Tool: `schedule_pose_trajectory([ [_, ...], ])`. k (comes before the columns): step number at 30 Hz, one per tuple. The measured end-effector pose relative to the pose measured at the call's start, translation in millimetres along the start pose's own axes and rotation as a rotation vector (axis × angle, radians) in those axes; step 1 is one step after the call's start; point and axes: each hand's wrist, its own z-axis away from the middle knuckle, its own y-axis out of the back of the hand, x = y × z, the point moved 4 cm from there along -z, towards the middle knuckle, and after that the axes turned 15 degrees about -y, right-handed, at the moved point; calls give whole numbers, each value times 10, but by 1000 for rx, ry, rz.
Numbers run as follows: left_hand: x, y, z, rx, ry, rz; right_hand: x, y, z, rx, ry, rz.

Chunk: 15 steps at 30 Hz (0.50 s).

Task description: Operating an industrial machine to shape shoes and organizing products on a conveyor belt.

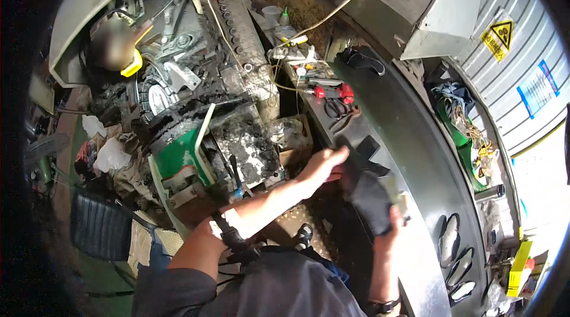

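A dark, soft fabric piece (369,201), blurred by motion, hangs between my two hands over the edge of the metal-topped bench (418,257). My right hand (389,231) pinches its lower right end, thumb on top. At its upper left end my left hand (325,167) is closed on it, though the fingers are partly hidden. Just beyond the piece lies a black flat rectangular object (367,148) on the bench. Farther up the bench are a red-and-black power tool (335,92) and dark-handled scissors (337,109).
A dark conveyor belt (424,139) curves along the right, carrying several black-and-white shoe uppers (449,240) and a black one (362,58) at the far end. An open, greasy machine (178,43) stands on the left with a person beside it. A black chair (101,225) is lower left.
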Motion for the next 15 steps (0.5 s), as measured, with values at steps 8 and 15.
schedule_pose_trajectory([
  [8, -214, 301, 968, -293, -184, -555, -902, 1794, -1584, -118, -384, -51],
  [15, 389, 1389, 2131, 471, -423, -570, -1299, 2767, -2329, 265, -327, 258],
])
